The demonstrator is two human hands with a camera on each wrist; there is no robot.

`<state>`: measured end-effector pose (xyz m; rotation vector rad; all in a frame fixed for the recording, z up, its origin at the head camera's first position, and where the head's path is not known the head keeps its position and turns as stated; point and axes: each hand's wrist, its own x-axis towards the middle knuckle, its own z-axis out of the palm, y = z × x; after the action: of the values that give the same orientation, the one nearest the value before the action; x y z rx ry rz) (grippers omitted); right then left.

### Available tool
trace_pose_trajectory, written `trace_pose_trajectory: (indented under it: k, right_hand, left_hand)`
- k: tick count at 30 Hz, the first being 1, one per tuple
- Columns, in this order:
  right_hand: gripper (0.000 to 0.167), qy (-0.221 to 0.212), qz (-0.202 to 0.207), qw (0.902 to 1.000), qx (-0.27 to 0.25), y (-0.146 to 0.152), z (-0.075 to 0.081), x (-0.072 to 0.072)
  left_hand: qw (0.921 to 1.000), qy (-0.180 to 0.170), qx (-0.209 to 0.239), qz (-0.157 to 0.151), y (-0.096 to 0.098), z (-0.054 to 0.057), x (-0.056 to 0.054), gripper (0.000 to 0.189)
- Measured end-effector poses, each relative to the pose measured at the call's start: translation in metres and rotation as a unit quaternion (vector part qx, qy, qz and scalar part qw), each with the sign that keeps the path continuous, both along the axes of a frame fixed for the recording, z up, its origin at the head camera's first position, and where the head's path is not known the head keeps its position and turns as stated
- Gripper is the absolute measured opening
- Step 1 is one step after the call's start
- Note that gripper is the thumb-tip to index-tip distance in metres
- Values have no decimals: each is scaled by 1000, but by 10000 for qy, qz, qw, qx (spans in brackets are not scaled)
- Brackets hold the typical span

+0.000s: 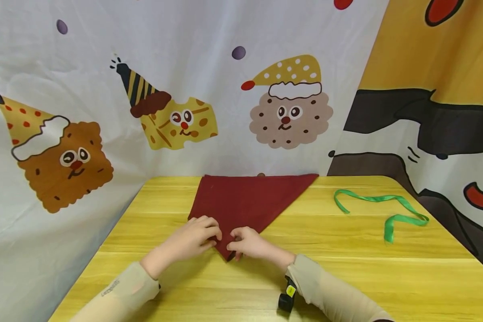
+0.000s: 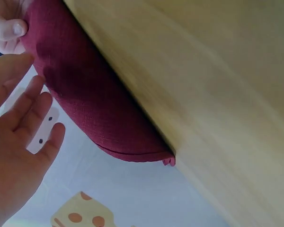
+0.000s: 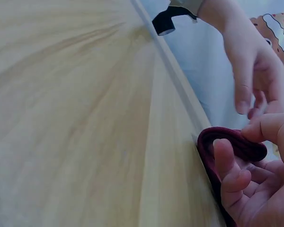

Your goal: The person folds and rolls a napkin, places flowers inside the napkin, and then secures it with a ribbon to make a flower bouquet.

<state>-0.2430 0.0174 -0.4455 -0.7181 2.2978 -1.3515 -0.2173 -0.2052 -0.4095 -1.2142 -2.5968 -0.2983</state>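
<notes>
A dark red cloth (image 1: 241, 197) lies on the table, its near end narrowing to a folded tip between the two hands. My right hand (image 1: 251, 243) pinches the cloth near that tip. In the right wrist view the fold (image 3: 232, 137) curls over, with the right hand's (image 3: 260, 184) thumb above it and fingers inside. My left hand (image 1: 199, 235) is over the cloth's left edge in the head view. Seen from the left wrist, the left hand (image 2: 19, 118) has loosely spread fingers beside the rolled cloth (image 2: 90, 94), holding nothing.
A green ribbon (image 1: 406, 212) curves loosely over the right side of the wooden table (image 1: 306, 277). A black camera (image 1: 286, 297) hangs below the right wrist. Behind the table hangs a printed curtain (image 1: 225, 27) with cartoon biscuits and cheese.
</notes>
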Motion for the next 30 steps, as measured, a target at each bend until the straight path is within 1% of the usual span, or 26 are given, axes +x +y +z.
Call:
trace_pose_trajectory:
  k: [3,6,10,14,18,20,22,25,27,30]
  right_hand:
    - [26,-194,-28,9996,-210,2,1,-2]
    - [23,-365,-89,9984,-419,4,1,-5]
    - [17,-479,-189,9972,-540,6,-1,-7]
    - [19,-500,-227,9972,-512,8,-4,-9]
    - [19,-512,-119,9979,-378,10,-6,-10]
    - [15,-427,-54,9988,-215,12,-6,-11]
    - [12,-237,7,9997,40,13,-5,-13]
    - [17,72,-7,9990,437,16,-2,-15]
    - [21,285,-59,9976,623,18,1,-16]
    - [18,770,-202,9938,772,22,5,-19]
  left_hand:
    - [9998,-154,-148,-22,0,-3,0,13]
    - [9992,-305,-248,-17,1,-6,0,16]
    - [9980,-530,-339,-6,3,-7,-1,19]
    - [9967,-686,-427,-27,6,-7,-1,22]
    - [9946,-878,-554,-55,9,-7,-1,26]
    - [9922,-1060,-653,-26,11,-6,-1,30]
    - [9888,-1293,-746,23,12,-5,0,35]
    - [9825,-1631,-895,89,12,-4,0,43]
    - [9788,-1805,-972,55,13,-3,1,46]
    - [9741,-1993,-1068,-40,13,-4,0,49]
